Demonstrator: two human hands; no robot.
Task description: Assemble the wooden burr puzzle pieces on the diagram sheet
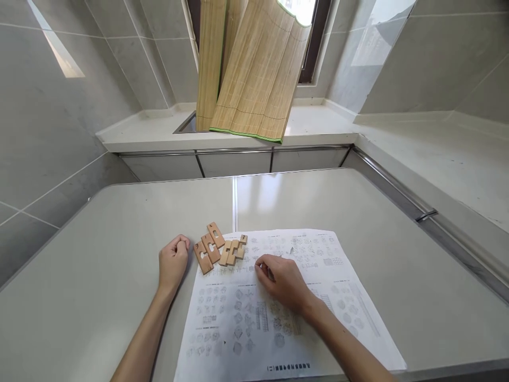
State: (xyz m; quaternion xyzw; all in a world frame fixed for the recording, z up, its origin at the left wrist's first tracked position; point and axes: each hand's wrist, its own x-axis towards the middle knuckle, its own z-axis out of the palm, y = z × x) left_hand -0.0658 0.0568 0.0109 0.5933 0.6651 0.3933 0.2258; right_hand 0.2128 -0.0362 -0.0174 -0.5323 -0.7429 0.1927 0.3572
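My left hand (pixel 174 260) rests on the table in a loose fist, just left of the wooden pieces, and nothing shows in it. Several flat reddish-brown wooden puzzle pieces (pixel 210 242) with cut-out slots lie in a slanted row beside it, partly over the paper's corner. Against them sit several smaller, paler wooden puzzle pieces (pixel 231 251) with notches. To the right of these, my right hand (pixel 282 280) lies on the printed sheet (pixel 222 366), its fingers curled in toward the thumb, with no object visible between them. The hand and forearm cover part of the print.
The white table (pixel 99 276) has a seam down its middle. Behind it runs a white counter ledge (pixel 326 124) with a metal rail below. A bamboo mat (pixel 258 74) hangs before the window over a sink edge (pixel 186 124). Grey tiled walls enclose the sides.
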